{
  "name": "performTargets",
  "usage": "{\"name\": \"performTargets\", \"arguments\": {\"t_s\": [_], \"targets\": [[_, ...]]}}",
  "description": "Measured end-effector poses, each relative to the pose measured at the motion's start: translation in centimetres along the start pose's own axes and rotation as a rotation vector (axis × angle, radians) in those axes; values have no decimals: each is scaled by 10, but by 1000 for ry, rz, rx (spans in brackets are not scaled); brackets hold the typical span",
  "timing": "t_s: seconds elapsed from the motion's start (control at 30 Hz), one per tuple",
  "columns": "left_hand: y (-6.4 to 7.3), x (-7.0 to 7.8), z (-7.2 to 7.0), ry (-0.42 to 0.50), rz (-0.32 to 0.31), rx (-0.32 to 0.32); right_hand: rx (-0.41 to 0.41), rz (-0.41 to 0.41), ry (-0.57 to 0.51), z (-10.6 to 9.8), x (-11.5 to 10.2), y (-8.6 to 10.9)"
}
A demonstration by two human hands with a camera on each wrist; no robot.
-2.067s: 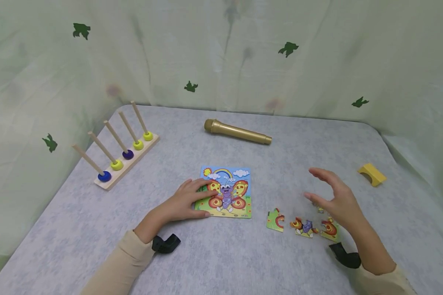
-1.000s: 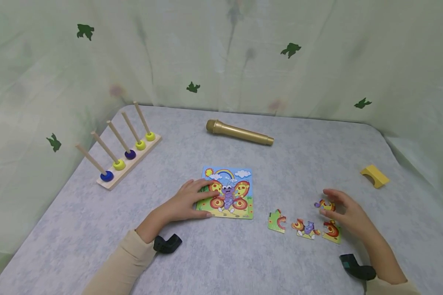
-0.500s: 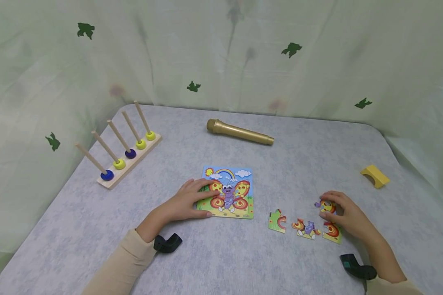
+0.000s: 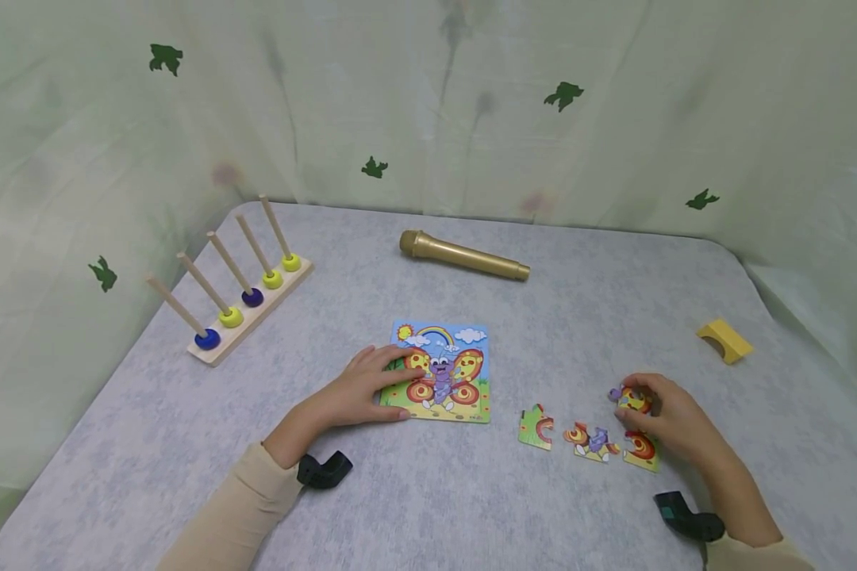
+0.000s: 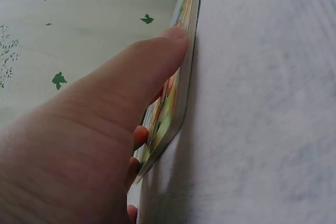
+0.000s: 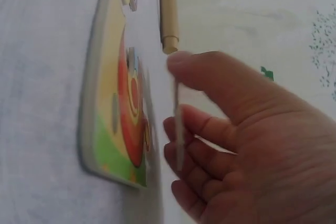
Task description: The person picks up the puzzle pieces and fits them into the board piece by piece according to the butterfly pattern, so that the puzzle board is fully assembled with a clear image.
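A butterfly picture puzzle (image 4: pixel 453 373) lies flat at the middle of the table. My left hand (image 4: pixel 360 390) rests on its left side with fingers spread, the thumb along the near edge. On the right, my right hand (image 4: pixel 678 416) pinches a yellow-and-red jigsaw piece (image 4: pixel 632 399) between thumb and fingers. In the right wrist view, that piece (image 6: pixel 179 135) appears edge-on, a little off the tabletop. Just below it lies a corner piece with a red swirl (image 4: pixel 641 450). To the left are a piece with a purple body (image 4: pixel 593 444) and a green piece (image 4: pixel 534 428).
A gold microphone (image 4: pixel 464 255) lies toward the back. At the back left stands a wooden peg board (image 4: pixel 257 315) with blue and yellow rings. A yellow arch block (image 4: pixel 725 341) sits at the right. A pale curtain (image 4: pixel 428 103) hangs behind the table.
My right hand has come down from above the pieces and pinched the yellow-and-red jigsaw piece, which has shifted slightly. My left hand has stayed on the puzzle.
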State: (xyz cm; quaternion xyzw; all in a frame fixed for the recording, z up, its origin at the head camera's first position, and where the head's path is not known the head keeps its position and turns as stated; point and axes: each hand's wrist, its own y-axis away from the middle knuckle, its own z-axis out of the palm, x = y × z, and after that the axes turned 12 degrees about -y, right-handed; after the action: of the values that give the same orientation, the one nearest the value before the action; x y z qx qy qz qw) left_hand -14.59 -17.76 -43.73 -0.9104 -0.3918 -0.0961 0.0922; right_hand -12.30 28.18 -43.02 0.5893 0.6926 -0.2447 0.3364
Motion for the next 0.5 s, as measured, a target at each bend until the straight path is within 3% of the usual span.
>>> {"name": "performTargets", "arguments": {"t_s": [0.07,0.17,0.4,0.5], "targets": [[0,0,0,-1,-5,-9,14,-13,-7,0,-4,0],[0,-1,-1,-5,-13,-26,48,-97,-28,0,-16,2],[0,0,-2,-8,-24,-37,143,-408,-29,14,-54,3],[0,0,-1,-12,-25,-42,132,-514,-52,27,-72,-1]]}}
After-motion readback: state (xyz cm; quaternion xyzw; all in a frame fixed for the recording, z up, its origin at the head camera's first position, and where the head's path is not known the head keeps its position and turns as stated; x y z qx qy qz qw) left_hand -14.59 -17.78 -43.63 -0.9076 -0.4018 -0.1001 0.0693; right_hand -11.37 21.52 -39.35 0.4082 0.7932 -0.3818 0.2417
